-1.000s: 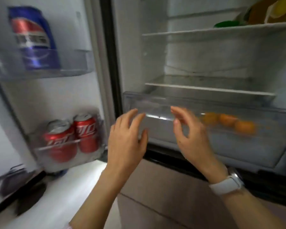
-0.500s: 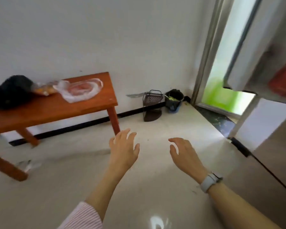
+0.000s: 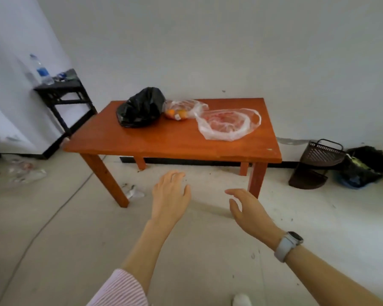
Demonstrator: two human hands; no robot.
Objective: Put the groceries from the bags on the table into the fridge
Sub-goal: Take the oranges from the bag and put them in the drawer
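An orange wooden table point(image 3: 159, 140) stands against the white wall ahead. On its back left lies a full black plastic bag point(image 3: 140, 108). Beside that sits a clear bag with orange fruit point(image 3: 180, 110) inside. A flat, crumpled clear bag point(image 3: 228, 123) lies at the right. My left hand point(image 3: 169, 195) and my right hand point(image 3: 248, 212) hover over the floor in front of the table, fingers relaxed, holding nothing. The fridge is out of view.
A small black side table point(image 3: 64, 93) with a water bottle point(image 3: 40, 70) stands at the left wall. A dark wire basket point(image 3: 318, 160) and a black rubbish bag point(image 3: 363, 166) sit on the floor at the right. Litter lies on the floor at left.
The view swung from the open fridge drawer round to the left, to face the table. Both hands stayed empty and drew nearer to the table.
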